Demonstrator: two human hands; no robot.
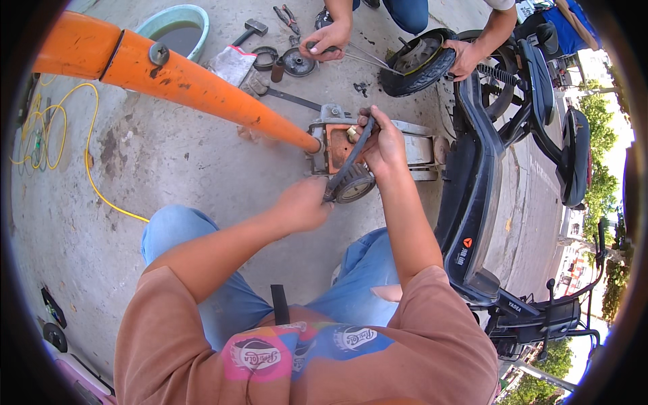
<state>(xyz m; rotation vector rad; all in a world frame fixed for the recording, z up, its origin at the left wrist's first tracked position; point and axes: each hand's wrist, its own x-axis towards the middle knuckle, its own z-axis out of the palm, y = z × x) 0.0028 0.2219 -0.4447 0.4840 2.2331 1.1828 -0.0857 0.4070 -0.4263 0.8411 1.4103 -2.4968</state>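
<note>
Left hand [305, 204] fisted on dark curved strip [353, 158], right hand [386, 144] gripping upper end.

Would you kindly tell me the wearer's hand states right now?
Left hand: closed, holding the dark strip near its lower end.
Right hand: closed, holding the strip's upper end.

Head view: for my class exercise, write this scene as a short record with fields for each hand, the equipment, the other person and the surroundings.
Left hand: closed at the lower end of a dark grey, flexible, rubber-like strip
Right hand: grips the strip near its upper end
Equipment: worn orange-and-grey metal floor jack with a long orange tubular handle
Other person: one hand on a round black rubber tyre
Ground: grey-headed hammer; pale green round basin holding murky water
Right side: black scooter
</note>
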